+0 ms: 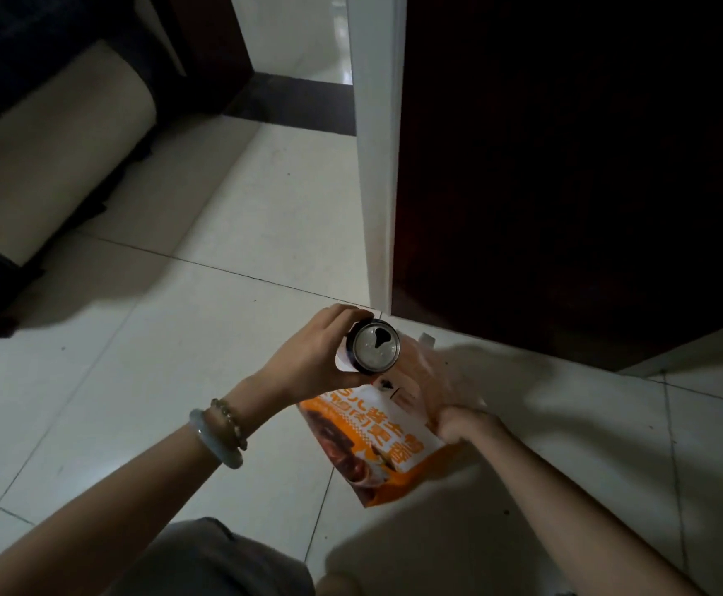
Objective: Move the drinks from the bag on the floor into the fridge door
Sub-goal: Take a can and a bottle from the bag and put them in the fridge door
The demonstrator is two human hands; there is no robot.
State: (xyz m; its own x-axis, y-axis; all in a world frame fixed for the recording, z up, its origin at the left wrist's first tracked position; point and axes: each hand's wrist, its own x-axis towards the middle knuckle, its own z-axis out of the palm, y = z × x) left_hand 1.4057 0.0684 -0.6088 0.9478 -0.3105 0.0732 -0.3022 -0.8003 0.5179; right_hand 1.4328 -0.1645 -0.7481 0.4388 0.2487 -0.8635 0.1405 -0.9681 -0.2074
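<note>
An orange and white printed bag (377, 440) lies on the tiled floor. My left hand (308, 354) grips a drink can (375, 347) upright just above the bag's mouth; the can's silver top faces the camera. My right hand (458, 417) is blurred and rests on the bag's right side, its fingers curled into the plastic. The open fridge door (377, 157) shows its white edge right behind the can, with a dark red panel (566, 165) beyond it. The door's shelves are hidden.
A beige and dark sofa (50, 144) stands at the left. A dark threshold strip (291, 101) crosses the floor at the back. Pale floor tiles (157, 337) spread between sofa and door. My knee (222, 561) is at the bottom.
</note>
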